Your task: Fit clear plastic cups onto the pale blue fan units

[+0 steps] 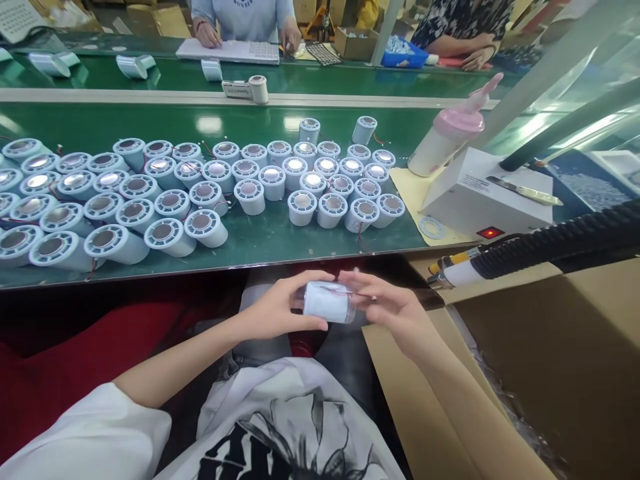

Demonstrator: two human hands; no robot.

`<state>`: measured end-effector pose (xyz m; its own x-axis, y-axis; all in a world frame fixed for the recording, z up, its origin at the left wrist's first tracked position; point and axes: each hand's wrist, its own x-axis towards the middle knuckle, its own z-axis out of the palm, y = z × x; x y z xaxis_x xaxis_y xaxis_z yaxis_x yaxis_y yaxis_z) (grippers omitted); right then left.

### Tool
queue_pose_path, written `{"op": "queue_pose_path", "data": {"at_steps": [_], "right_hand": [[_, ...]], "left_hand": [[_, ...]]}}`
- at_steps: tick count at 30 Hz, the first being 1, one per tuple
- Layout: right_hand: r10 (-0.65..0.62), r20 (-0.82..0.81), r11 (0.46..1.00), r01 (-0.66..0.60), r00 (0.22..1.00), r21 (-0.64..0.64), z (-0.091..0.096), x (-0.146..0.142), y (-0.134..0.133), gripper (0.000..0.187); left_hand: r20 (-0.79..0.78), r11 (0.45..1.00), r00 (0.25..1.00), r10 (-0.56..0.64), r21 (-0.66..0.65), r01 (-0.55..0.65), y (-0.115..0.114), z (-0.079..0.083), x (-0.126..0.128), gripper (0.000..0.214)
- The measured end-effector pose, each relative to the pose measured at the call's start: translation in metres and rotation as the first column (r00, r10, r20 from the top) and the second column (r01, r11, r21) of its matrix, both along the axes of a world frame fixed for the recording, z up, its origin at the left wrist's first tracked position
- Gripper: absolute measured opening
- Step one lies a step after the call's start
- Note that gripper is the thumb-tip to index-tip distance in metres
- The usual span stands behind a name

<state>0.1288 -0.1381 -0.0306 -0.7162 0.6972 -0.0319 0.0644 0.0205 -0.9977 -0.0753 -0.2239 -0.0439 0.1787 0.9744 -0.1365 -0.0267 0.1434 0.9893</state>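
Note:
A pale blue cylinder [327, 302] lies on its side in the air above my lap, with a thin red wire trailing across it. My left hand [287, 303] grips its left end, thumb below and fingers above. At the cylinder's right end, my right hand [387, 303] has its fingers near or touching the wire; the motion blur hides exactly what they pinch. Many similar blue cylinders [207, 227] with ribbed rims and round metallic centres stand or lean in rows on the green table [255, 240] in front of me.
A grey-white box [487, 193] with a lit red switch stands at right, a knife on top. Beside it are a pink-topped bottle [445, 133] and a black ribbed hose [550, 243]. An open carton [565, 347] sits low at right. Two people work across the table.

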Motion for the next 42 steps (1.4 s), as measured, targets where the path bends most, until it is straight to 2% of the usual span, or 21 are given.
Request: {"op": "queue_pose_path", "data": {"at_steps": [1,2,4,6,8,12,19,25,31,36,42], "right_hand": [[0.026,0.012,0.990,-0.027,1.000,0.137,0.000,0.001,-0.001,0.024],[0.041,0.041,0.958,-0.051,0.998,0.281,0.000,0.002,-0.003,0.032],[0.043,0.088,0.861,-0.081,0.995,0.502,0.000,0.002,-0.006,0.038],[0.065,0.082,0.801,-0.101,0.995,0.590,0.001,0.003,-0.008,0.036],[0.090,0.071,0.799,-0.115,0.993,0.591,0.001,0.003,-0.009,0.040],[0.091,0.091,0.860,-0.125,0.992,0.494,0.002,0.004,-0.010,0.046],[0.077,0.113,0.943,-0.109,0.991,0.315,0.007,0.005,-0.014,0.051],[0.112,0.098,0.988,-0.121,0.989,0.094,0.014,0.005,-0.016,0.044],[0.111,0.074,0.988,-0.103,0.991,-0.112,0.013,0.006,-0.017,0.042],[0.120,0.030,0.948,-0.106,0.992,-0.300,0.010,0.005,-0.017,0.041],[0.080,0.037,0.907,-0.057,0.996,-0.418,0.012,-0.001,-0.017,0.041]], "left_hand": [[0.071,0.998,0.997,0.029,-0.056,-0.025,-0.001,0.001,0.001,0.062],[0.131,0.994,0.990,0.048,-0.108,-0.034,-0.003,0.001,0.001,0.061],[0.196,0.984,0.980,0.043,-0.180,-0.008,-0.006,0.003,0.001,0.062],[0.176,0.984,0.984,0.016,-0.178,0.016,-0.008,0.005,0.000,0.065],[0.082,0.993,0.997,-0.008,-0.113,0.018,-0.010,0.009,-0.002,0.069],[-0.064,0.999,0.997,-0.040,0.029,0.042,-0.011,0.015,-0.006,0.071],[-0.140,0.984,0.986,-0.086,0.141,0.106,-0.012,0.021,-0.011,0.070],[-0.255,0.953,0.964,-0.073,0.266,0.142,-0.013,0.019,-0.013,0.074],[-0.318,0.922,0.945,-0.079,0.337,0.191,-0.014,0.017,-0.016,0.075],[-0.323,0.914,0.942,-0.095,0.347,0.211,-0.015,0.017,-0.017,0.075],[-0.348,0.902,0.932,-0.096,0.365,0.230,-0.015,0.019,-0.017,0.075]]}}
